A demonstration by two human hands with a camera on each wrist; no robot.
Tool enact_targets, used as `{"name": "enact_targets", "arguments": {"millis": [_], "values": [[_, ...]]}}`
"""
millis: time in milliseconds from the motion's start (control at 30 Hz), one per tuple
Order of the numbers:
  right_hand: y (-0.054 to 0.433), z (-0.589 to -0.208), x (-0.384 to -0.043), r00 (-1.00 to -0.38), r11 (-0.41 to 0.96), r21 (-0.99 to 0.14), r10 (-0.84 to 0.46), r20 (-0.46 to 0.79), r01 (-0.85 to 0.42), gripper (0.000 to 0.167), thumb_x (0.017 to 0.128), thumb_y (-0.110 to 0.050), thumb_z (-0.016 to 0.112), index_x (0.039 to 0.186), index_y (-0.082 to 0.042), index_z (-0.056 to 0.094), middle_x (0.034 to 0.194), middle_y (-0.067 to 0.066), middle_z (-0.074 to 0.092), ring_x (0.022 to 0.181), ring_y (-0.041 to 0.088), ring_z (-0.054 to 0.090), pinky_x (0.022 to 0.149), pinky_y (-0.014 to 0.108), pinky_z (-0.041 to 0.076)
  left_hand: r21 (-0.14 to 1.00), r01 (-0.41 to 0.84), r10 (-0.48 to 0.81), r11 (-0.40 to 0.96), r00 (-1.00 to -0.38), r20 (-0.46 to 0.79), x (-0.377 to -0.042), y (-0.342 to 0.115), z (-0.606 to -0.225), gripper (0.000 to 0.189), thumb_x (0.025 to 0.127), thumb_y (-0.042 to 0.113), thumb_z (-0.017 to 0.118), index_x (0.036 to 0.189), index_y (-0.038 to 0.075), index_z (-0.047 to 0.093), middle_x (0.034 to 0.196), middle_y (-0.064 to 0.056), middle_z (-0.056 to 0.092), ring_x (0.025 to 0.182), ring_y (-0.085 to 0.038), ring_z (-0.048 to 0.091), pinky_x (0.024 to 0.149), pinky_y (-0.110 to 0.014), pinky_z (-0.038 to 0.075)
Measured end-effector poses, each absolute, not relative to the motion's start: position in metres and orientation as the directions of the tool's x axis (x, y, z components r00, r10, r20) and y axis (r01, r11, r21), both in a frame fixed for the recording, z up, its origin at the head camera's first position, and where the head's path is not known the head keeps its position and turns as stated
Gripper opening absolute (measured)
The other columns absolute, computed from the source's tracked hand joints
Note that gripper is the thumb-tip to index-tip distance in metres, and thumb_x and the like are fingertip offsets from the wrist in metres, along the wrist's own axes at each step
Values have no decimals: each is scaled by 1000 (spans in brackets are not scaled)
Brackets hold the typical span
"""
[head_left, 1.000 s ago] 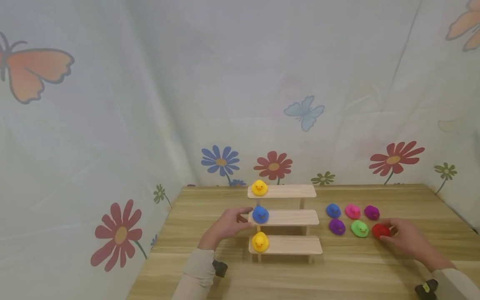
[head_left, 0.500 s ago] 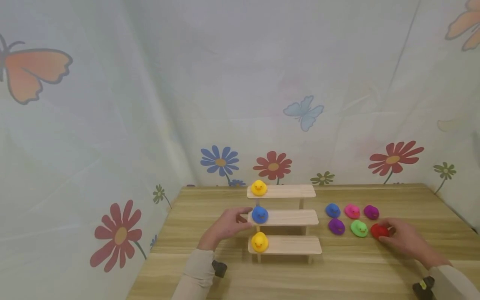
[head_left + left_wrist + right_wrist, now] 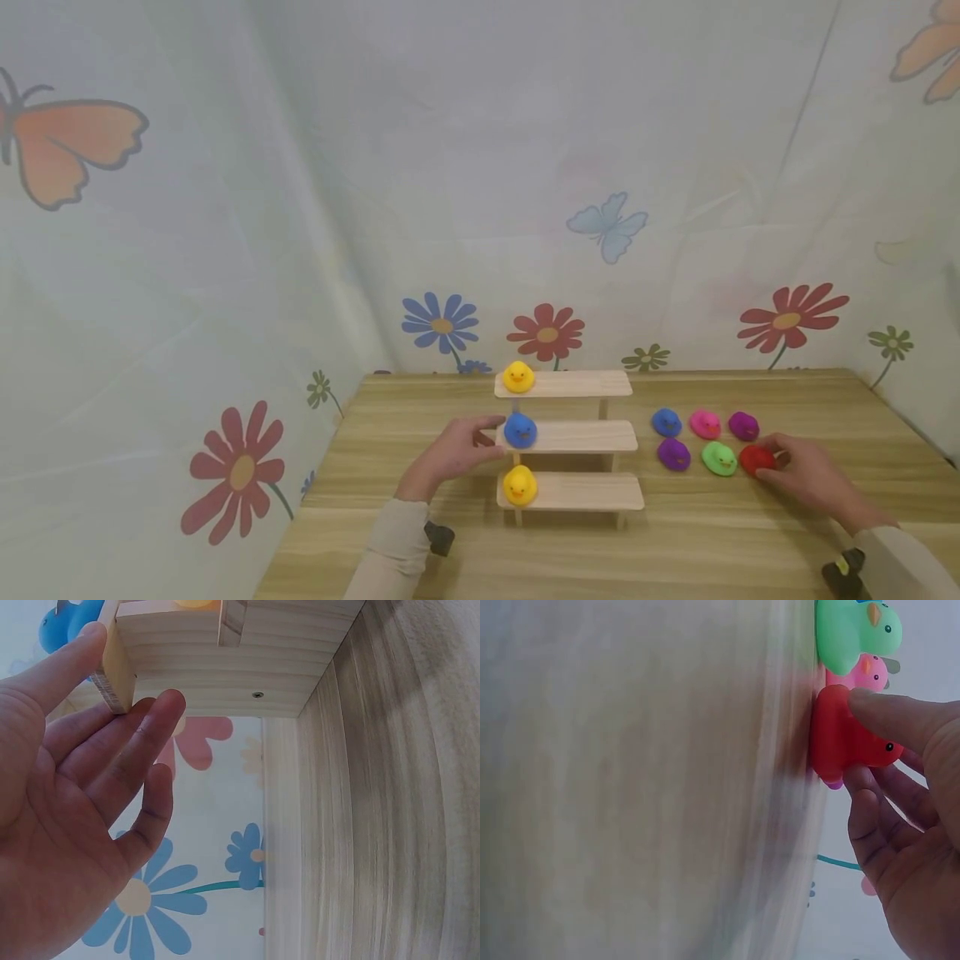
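My left hand (image 3: 457, 450) is at the left end of a three-step wooden stand (image 3: 577, 437). In the left wrist view its thumb and fingers pinch the middle board's end (image 3: 118, 664), while the other fingers are loosely bent. On that step, right by the fingers, sits a blue rubber duck (image 3: 521, 430). Yellow rubber ducks stand on the top step (image 3: 518, 377) and the bottom step (image 3: 520, 486). My right hand (image 3: 812, 475) pinches a red rubber duck (image 3: 756, 460) between thumb and fingers, low at the tabletop; the right wrist view shows the red duck (image 3: 844, 739) partly behind the thumb.
Left of the red duck, two short rows of rubber ducks stand on the wooden table (image 3: 697, 542): blue (image 3: 667, 422), pink (image 3: 706, 424) and purple (image 3: 744, 426) behind, purple (image 3: 674, 454) and green (image 3: 720, 458) in front. A flower-printed curtain (image 3: 480, 167) hangs behind.
My right hand has shifted slightly left with the red duck, closer to the green one. The left hand stays at the stand's middle step.
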State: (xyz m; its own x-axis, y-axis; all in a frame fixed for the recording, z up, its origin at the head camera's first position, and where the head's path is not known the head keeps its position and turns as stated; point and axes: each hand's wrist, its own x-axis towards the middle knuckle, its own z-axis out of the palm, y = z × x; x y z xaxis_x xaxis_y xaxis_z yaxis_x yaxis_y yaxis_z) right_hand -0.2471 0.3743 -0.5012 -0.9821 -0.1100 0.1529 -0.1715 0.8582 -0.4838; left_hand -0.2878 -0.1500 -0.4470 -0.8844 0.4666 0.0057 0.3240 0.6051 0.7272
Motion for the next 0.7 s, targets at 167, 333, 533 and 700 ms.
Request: {"name": "enact_targets", "arguments": {"millis": [167, 333, 533, 700], "values": [[376, -504, -250, -981, 854, -491, -104, 161, -171, 39, 74, -13, 77, 105, 5, 61, 92, 12, 64, 78, 23, 58, 65, 37, 49, 723, 331, 470, 606, -883, 10, -288, -150, -447, 53, 86, 32, 68, 134, 15, 53, 127, -2, 57, 94, -14, 61, 73, -28, 53], [378, -507, -251, -980, 852, -494, -102, 169, -174, 38, 74, -14, 78, 103, 4, 61, 92, 12, 64, 78, 23, 58, 65, 36, 49, 719, 337, 474, 607, -880, 13, -289, -151, -450, 53, 86, 33, 68, 134, 16, 53, 128, -1, 57, 94, -13, 61, 73, -28, 53], [378, -506, -250, -983, 854, -494, -97, 156, -163, 45, 74, -19, 78, 107, 5, 60, 92, 11, 62, 77, 22, 57, 63, 34, 48, 718, 323, 467, 616, -884, -3, -289, -150, -451, 54, 86, 34, 68, 135, 17, 52, 128, 0, 57, 94, -13, 61, 74, -28, 52], [371, -498, -247, -972, 866, -464, -97, 213, -188, 48, 74, -23, 79, 108, 6, 60, 95, 17, 60, 81, 29, 57, 63, 39, 49, 733, 318, 465, 601, -886, 3, -288, -150, -449, 54, 86, 33, 68, 135, 17, 52, 128, -1, 57, 95, -14, 61, 73, -29, 53]]}}
